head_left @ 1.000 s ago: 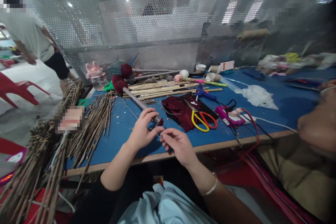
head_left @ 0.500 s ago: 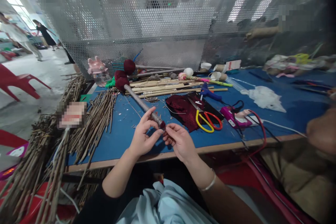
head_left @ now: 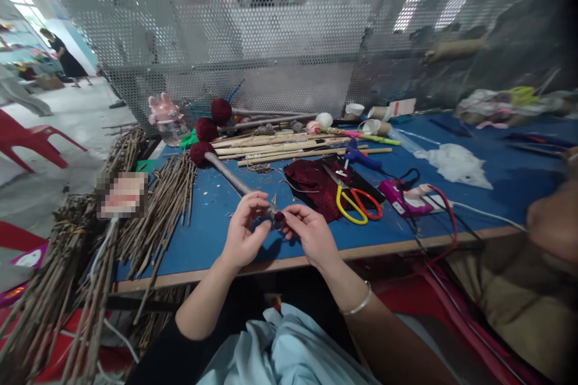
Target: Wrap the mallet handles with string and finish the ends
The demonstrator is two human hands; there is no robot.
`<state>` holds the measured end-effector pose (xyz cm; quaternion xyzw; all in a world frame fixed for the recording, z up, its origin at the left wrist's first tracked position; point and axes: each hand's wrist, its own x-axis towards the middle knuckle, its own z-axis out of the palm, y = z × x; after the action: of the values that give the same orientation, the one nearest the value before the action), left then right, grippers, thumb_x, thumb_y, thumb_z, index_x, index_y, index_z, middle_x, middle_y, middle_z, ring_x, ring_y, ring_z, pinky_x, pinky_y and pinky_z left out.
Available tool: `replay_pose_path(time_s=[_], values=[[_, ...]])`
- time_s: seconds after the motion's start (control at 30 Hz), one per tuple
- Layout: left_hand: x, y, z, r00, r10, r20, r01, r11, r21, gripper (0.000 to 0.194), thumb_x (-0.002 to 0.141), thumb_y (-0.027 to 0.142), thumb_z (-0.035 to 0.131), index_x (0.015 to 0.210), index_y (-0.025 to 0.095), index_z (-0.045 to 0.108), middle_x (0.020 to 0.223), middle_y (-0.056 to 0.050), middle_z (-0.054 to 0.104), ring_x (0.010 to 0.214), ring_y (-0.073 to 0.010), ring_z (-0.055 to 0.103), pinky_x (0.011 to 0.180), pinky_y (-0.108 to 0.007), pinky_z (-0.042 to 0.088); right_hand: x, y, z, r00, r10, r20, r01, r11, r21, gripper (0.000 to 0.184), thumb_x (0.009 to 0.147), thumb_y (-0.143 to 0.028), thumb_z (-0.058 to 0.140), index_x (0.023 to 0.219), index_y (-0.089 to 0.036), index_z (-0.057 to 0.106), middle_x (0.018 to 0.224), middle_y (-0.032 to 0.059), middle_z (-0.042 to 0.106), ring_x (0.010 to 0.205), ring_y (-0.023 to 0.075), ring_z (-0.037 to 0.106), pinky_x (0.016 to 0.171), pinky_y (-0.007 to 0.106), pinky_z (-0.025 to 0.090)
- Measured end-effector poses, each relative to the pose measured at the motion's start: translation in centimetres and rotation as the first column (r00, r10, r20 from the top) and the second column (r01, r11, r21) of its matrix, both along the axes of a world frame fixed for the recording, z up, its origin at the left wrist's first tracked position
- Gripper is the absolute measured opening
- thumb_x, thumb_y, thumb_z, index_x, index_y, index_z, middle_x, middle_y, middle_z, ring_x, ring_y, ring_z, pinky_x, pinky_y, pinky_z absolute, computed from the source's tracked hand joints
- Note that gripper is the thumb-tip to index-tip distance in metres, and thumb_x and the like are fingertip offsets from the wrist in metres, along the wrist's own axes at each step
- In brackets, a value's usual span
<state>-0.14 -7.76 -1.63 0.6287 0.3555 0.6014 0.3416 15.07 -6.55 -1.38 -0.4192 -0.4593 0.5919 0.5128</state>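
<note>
A grey wrapped stick (head_left: 230, 176) slants across the table, with a dark red fabric ball (head_left: 201, 154) at its far end. My left hand (head_left: 246, 231) is closed around the near part of this stick, thumb below it. Bits of dark red show at the stick's near tip (head_left: 279, 216). Right beside that tip, my right hand (head_left: 309, 234) pinches a thin wire, most of which its fingers hide. Two more dark red balls on grey sticks, one of them a ball (head_left: 221, 111) at the back, lie beyond the held one.
Scissors (head_left: 352, 204) with yellow and red handles rest on dark red cloth (head_left: 307, 183). Behind are a blue glue gun (head_left: 361, 156) and pale sticks (head_left: 271, 147). Bundles of brown twigs (head_left: 158, 210) lie left. A magenta power strip (head_left: 401, 198) and a co-worker's arm (head_left: 553, 219) are right.
The held stick has swung, so its ball now lies lower and nearer, apart from the ball behind it. My right fingers have come closer to the stick's tip; the wire loop shows less.
</note>
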Motion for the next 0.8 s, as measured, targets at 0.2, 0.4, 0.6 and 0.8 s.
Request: replay_pose_path(time_s=[0.2, 0.4, 0.6, 0.8], values=[[0.6, -0.2, 0.7, 0.960, 0.149, -0.237, -0.151, 0.989, 0.014, 0.010, 0.078, 0.021, 0.059, 0.086, 0.016, 0.065, 0.099, -0.008, 0.050, 0.097, -0.0186, 0.052, 0.080, -0.030, 0.046, 0.1, -0.3, -0.1, 0.999, 0.014, -0.052, -0.015, 1.000, -0.021, 0.027, 0.069, -0.040, 0.070, 0.077, -0.016, 0.061, 0.055, -0.0032, 0.056, 0.049, 0.0080, 0.051, 0.045, 0.018, 0.045], [0.8, -1.6, 0.9, 0.931, 0.133, -0.340, -0.109, 0.990, 0.089, 0.010, 0.075, 0.014, 0.060, 0.083, 0.017, 0.064, 0.095, -0.008, 0.053, 0.099, -0.0192, 0.053, 0.086, -0.034, 0.044, 0.4, -1.8, -0.3, 0.987, 0.090, -0.134, -0.102, 0.990, -0.092, 0.026, 0.072, -0.040, 0.068, 0.078, -0.018, 0.057, 0.062, -0.0039, 0.055, 0.051, 0.0075, 0.051, 0.045, 0.018, 0.046], [1.3, -3.4, -0.2, 0.954, -0.079, -0.291, 0.093, 0.995, 0.034, 0.022, 0.073, 0.010, 0.059, 0.092, 0.019, 0.064, 0.115, -0.011, 0.053, 0.111, -0.0226, 0.052, 0.095, -0.038, 0.042, 1.2, -2.6, -0.3, 0.993, 0.089, -0.083, -0.096, 0.992, -0.084, 0.025, 0.074, -0.040, 0.067, 0.077, -0.018, 0.058, 0.065, -0.0043, 0.055, 0.050, 0.0059, 0.048, 0.046, 0.017, 0.041], [1.2, -2.4, -0.4, 0.893, 0.036, 0.449, 0.167, 0.899, -0.405, 0.056, 0.077, 0.017, 0.055, 0.128, 0.035, 0.042, 0.150, -0.002, 0.022, 0.112, -0.0233, 0.056, 0.082, -0.032, 0.052, 1.1, -1.4, -1.0, 0.999, -0.005, -0.037, 0.002, 0.995, -0.097, 0.030, 0.068, -0.044, 0.070, 0.076, -0.017, 0.059, 0.066, -0.0016, 0.057, 0.056, 0.0098, 0.053, 0.046, 0.020, 0.042]])
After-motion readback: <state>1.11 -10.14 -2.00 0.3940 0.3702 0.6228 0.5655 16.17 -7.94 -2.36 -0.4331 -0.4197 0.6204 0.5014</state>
